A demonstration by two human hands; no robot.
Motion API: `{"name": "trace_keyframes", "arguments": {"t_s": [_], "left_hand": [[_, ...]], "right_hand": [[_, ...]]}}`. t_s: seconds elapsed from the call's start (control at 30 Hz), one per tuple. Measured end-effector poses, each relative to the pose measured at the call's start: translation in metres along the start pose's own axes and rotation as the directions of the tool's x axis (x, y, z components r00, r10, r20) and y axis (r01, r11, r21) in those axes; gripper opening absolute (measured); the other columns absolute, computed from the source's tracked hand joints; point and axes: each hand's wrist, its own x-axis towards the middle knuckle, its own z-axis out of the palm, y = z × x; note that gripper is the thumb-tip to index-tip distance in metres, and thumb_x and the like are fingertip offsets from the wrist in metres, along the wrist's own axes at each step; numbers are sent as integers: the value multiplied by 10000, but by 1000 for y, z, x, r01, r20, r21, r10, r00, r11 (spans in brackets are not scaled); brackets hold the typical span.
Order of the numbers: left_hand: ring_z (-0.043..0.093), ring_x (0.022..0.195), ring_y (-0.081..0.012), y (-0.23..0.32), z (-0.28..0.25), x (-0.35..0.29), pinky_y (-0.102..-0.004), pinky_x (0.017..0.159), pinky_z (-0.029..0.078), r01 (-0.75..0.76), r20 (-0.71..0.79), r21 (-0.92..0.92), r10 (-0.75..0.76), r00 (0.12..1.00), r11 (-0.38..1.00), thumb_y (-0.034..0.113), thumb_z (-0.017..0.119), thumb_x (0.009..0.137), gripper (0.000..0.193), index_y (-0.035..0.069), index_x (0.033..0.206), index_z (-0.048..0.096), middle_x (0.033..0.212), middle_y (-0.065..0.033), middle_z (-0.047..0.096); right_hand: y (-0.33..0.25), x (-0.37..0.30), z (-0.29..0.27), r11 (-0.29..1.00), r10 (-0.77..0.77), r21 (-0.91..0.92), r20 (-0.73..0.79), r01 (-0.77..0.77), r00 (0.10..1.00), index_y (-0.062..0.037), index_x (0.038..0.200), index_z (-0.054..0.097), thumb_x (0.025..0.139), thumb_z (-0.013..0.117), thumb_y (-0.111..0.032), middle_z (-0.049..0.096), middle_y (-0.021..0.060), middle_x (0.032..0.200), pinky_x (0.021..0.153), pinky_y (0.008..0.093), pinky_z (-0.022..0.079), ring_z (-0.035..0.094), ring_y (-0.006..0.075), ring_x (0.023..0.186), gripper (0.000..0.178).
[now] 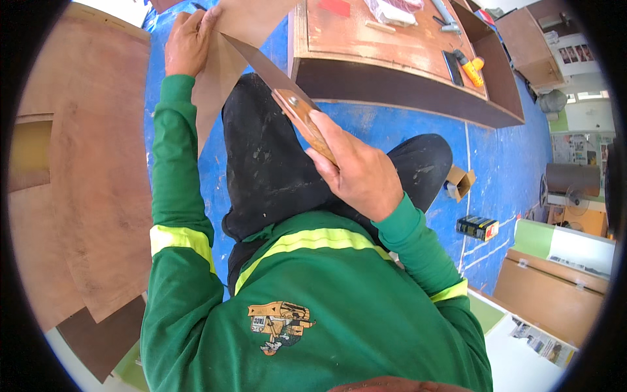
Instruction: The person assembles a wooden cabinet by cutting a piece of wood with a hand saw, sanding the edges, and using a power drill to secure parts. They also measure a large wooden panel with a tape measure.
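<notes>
My right hand [362, 166] is wrapped round the wooden handle of a handsaw [261, 63] above my lap. Its metal blade slants up and left, with the far end at a thin brown board [251, 19]. I cannot tell whether the teeth are in the board. Close to the blade's tip, my left hand [188, 44] grips the board's left edge, the thumb lying along its face. Part of the board runs down past my left hand toward my bent knee. The fingers' far side is partly out of sight.
A wooden cabinet [398, 78] lies ahead, bearing a yellow-and-black tool [469, 68] and a plastic bag [394, 10]. Large plywood panels [91, 189] stand at left. On the blue floor covering [418, 117], right of my knee, are an open cardboard box [462, 183] and a black carton [475, 227].
</notes>
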Motion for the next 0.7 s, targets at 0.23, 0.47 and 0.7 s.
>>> {"name": "trace_keyframes", "arguments": {"t_s": [0.23, 0.47, 0.7], "left_hand": [[657, 1062, -483, 15, -4, -9, -529, 899, 519, 235, -2, 107, -237, 972, 966, 812, 383, 1018, 741, 169, 1103, 742, 1068, -205, 748], [673, 1187, -467, 34, 10, -10, -529, 1025, 508, 270, -44, -43, -272, 961, 962, 615, 402, 1097, 641, 121, 1303, 756, 1240, -243, 736], [653, 1251, -441, -3, 18, 2, -516, 1052, 498, 302, -35, 73, -300, 953, 951, 888, 351, 965, 806, 301, 1372, 723, 1287, -181, 745]], "right_hand": [[-49, -14, -68, 997, 74, -25, 164, -71, 984, -67, 1500, 539, 964, 773, -231, 755, 214, 1164, 739, 467, 615, 757, 414, 916, 607], [-42, -116, -119, 996, 79, -64, 178, -69, 981, -75, 1587, 479, 865, 857, -144, 752, 152, 956, 636, 441, 590, 735, 363, 739, 818], [-9, 23, -17, 998, -33, 49, 19, 32, 999, -110, 1505, 539, 953, 776, -156, 723, 249, 1050, 666, 502, 563, 705, 446, 854, 603]]}}
